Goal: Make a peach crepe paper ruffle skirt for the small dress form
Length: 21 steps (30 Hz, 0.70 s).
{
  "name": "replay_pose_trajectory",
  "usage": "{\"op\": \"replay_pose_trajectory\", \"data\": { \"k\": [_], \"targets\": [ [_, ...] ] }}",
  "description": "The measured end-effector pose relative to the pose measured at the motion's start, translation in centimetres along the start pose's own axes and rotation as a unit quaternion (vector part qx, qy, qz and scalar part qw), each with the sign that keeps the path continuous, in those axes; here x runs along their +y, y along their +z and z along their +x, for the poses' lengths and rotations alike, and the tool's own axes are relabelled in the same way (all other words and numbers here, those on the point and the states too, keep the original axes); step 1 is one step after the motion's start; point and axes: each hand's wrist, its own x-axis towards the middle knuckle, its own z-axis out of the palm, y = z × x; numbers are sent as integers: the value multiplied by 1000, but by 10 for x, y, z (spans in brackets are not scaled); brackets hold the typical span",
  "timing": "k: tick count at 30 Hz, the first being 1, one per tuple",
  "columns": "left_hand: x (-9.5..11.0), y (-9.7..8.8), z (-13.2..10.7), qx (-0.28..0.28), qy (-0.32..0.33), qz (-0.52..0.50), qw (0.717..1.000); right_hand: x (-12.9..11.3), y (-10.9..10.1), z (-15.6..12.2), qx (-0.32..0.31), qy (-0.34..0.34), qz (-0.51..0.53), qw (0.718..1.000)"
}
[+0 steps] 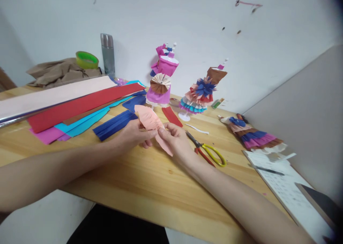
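A peach crepe paper strip (147, 118), gathered into small pleats, is held up between both hands above the wooden table (128, 187). My left hand (138, 132) pinches it from the left, thumb pointing right. Opposite it, my right hand (175, 140) grips the same strip near its middle, thumb and fingers closed on the folds. The strip's lower end hangs below the fingertips. Scissors (205, 149) with yellow and red handles lie just right of my right hand. A folded dark blue paper strip (114, 124) lies beside my left hand.
Long paper strips, including a red one (88, 106), cover the left. Behind stand two small dress forms in paper dresses, one pink (168, 67), one brown-topped (215, 76). A bottle (107, 54) and green tape roll (87, 60) are at back left; a paper dress (254, 135) and notebook (276, 179) lie right.
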Motion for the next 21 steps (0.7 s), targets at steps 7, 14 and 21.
{"op": "replay_pose_trajectory", "data": {
  "k": [7,14,21],
  "targets": [
    [-3,0,1,9,15,32,999,4,5,2,-5,42,79,996],
    [0,0,2,-20,-25,23,999,4,5,5,13,40,89,995],
    [1,0,0,-53,-68,-51,995,6,6,5,5,39,78,996]
  ]
}}
